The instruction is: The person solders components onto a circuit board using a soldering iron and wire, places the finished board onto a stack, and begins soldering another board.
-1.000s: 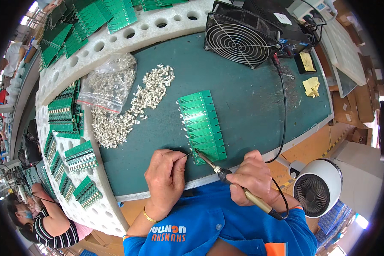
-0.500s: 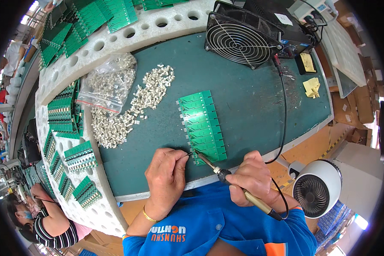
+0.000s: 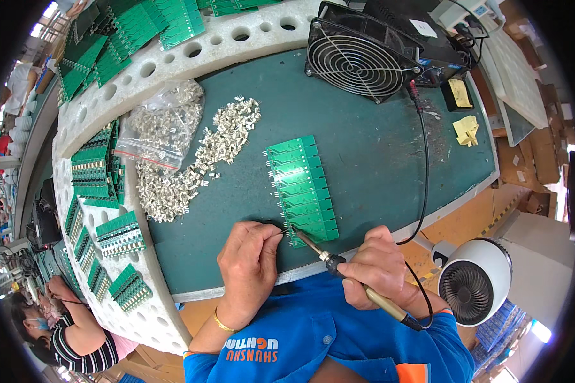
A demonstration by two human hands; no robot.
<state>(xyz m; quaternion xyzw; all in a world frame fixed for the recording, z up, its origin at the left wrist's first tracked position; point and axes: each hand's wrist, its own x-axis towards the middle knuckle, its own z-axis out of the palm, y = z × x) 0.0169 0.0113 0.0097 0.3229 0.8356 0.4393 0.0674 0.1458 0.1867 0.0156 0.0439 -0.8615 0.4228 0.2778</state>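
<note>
A green circuit board panel [image 3: 300, 191] lies on the bench mat in front of me, with small white connectors along its left edge. My right hand [image 3: 378, 268] is closed round the handle of a soldering iron [image 3: 329, 258]; the iron's tip meets the panel near its lower left corner. Just left of that corner, my left hand [image 3: 249, 255] is pinched, and a thin wire [image 3: 283, 232] shows at its fingertips, reaching toward the iron's tip. Most of the wire is hidden in the fingers.
Loose white connectors [image 3: 166, 191] lie in a heap beside a clear plastic bag [image 3: 163, 124] of more. White foam [image 3: 166, 300] with holes borders the left and back, bearing finished-looking boards [image 3: 121, 234]. A black fan [image 3: 358, 64], soldering station [image 3: 437, 70] and yellow sponge [image 3: 460, 94] stand back right.
The iron's tip has shifted very slightly at the lower left of the panel, and the thin wire at my left fingertips shows more plainly. Both hands stay nearly in place.
</note>
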